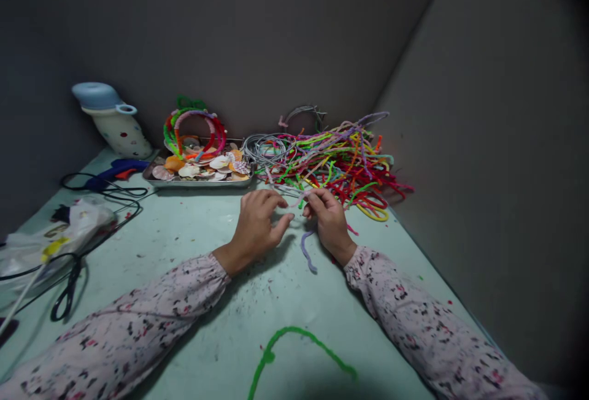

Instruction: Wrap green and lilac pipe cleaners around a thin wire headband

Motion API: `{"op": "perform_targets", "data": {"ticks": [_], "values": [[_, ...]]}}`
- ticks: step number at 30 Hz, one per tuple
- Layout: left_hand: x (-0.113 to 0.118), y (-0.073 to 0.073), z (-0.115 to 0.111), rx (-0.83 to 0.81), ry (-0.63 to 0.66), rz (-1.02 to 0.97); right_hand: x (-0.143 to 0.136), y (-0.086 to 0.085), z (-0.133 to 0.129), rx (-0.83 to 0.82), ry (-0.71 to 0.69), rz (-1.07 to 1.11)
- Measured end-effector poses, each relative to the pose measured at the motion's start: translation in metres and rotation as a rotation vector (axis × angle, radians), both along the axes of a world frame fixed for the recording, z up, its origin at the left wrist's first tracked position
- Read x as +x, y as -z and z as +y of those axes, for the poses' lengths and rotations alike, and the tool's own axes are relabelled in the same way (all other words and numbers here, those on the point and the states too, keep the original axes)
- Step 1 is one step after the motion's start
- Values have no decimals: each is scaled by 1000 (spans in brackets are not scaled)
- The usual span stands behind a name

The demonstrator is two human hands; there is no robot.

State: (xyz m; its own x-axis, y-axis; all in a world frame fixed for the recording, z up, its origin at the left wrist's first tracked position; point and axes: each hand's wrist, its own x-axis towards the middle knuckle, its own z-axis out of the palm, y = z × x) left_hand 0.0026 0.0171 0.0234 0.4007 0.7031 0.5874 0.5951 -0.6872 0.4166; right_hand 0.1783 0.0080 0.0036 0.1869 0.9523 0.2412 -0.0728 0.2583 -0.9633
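Note:
My right hand (330, 221) pinches a pale lavender pipe cleaner (307, 254) between thumb and fingers. One end hangs curved below the fingers; another thin pale stretch leads from the fingertips toward the left. Facing it is my left hand (258, 223), its thumb and fingers apart around empty air near that pale end. A green pipe cleaner (317, 340), bent in an arch with a small knot, lies on the table close to me. Just beyond my right hand is a heap of multicoloured pipe cleaners (340, 154).
A metal tray (202, 184) of seashells (189, 170) holds pipe-cleaner-wrapped rings (216, 130). Coiled grey wire (264, 148) lies beside it. At left are a tilted bottle (115, 124), a blue glue gun (113, 173), black cables (69, 289) and a plastic bag (87, 219). Walls enclose the table (211, 332).

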Motion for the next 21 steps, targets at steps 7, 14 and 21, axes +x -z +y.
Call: {"op": "perform_targets", "data": {"ticks": [7, 14, 21], "values": [[1, -4, -9, -30, 122, -51, 2, 5, 4, 21, 32, 16], [0, -4, -10, 3, 99, -103, 6, 9, 7, 19, 34, 57], [-1, -1, -1, 161, -119, -52, -2, 0, -4, -5, -93, -95]]}}
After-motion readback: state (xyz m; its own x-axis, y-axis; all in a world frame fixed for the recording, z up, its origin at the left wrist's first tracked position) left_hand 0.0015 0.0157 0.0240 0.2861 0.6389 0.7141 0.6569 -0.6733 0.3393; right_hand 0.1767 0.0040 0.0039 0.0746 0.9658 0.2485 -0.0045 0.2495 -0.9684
